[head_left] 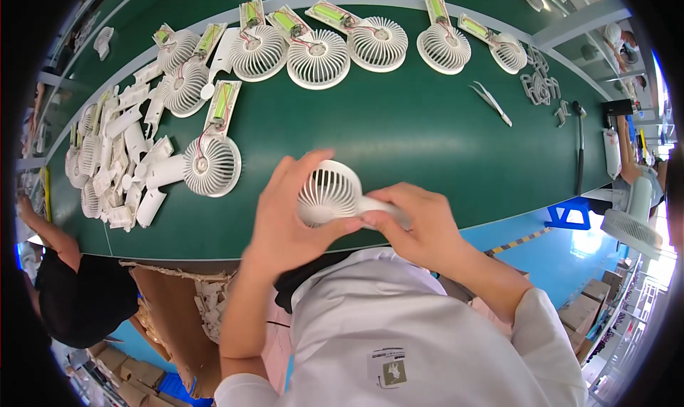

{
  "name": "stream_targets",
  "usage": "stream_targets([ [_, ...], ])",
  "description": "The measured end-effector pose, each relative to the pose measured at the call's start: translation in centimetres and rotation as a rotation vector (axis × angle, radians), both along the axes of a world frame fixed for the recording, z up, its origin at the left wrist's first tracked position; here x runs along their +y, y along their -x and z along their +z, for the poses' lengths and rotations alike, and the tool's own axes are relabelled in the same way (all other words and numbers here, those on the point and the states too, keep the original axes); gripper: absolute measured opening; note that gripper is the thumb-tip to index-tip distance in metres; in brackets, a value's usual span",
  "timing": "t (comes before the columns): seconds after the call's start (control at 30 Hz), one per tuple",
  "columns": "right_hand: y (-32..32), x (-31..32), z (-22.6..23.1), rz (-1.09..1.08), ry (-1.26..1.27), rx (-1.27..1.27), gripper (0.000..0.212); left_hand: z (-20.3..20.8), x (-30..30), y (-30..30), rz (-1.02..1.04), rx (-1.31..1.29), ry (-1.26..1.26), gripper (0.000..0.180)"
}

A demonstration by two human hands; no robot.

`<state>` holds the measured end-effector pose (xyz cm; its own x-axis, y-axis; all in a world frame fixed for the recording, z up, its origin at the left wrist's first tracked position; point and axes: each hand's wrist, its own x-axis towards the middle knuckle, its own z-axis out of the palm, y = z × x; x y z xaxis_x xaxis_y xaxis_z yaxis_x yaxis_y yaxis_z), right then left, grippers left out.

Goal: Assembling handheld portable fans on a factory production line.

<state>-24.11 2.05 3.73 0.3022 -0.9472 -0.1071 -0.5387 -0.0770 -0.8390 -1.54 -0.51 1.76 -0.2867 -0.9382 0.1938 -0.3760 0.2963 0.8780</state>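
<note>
Above the near edge of the green table, a white handheld fan (pixel 335 194) is held between both hands. My left hand (pixel 285 211) wraps around its round grille, thumb toward the neck. My right hand (pixel 417 220) grips the handle, fingers closed over most of it. To the left on the table lies an opened white fan (pixel 211 166) with a green battery and red wires in its handle. Several more opened fans (pixel 318 56) stand in a curved row along the far side. White tweezers (pixel 491 104) lie to the right, apart from my hands.
A pile of white plastic handle shells (pixel 128 147) covers the table's left end. Grey looped parts (pixel 541 86) and a dark rod-like tool (pixel 581 147) lie at the right. Below the table is a cardboard box (pixel 171 314). A person in black (pixel 82 293) is at the left.
</note>
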Motion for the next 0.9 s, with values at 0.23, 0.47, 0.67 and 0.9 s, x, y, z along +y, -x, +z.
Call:
stream_targets([
  [0.23, 0.1, -1.5, 2.3, 0.073, -0.768, -0.251, 0.047, 0.7, -5.9, -2.9, -0.136, 0.218, -0.218, 0.047],
  [0.47, -1.6, -0.9, 3.1, -0.085, -0.938, -0.443, 0.033, -1.0, -7.0, -3.6, -0.235, 0.305, -0.321, 0.043],
  [0.67, -1.7, -1.0, 3.2, -0.056, -0.951, -0.396, 0.031, -1.4, -7.0, -3.5, -0.272, 0.375, -0.286, 0.037],
  [0.9, -1.3, -0.6, 3.3, -0.188, -1.037, -0.672, 0.037, -1.5, -4.1, 0.5, 0.188, 0.928, -0.466, 0.082],
])
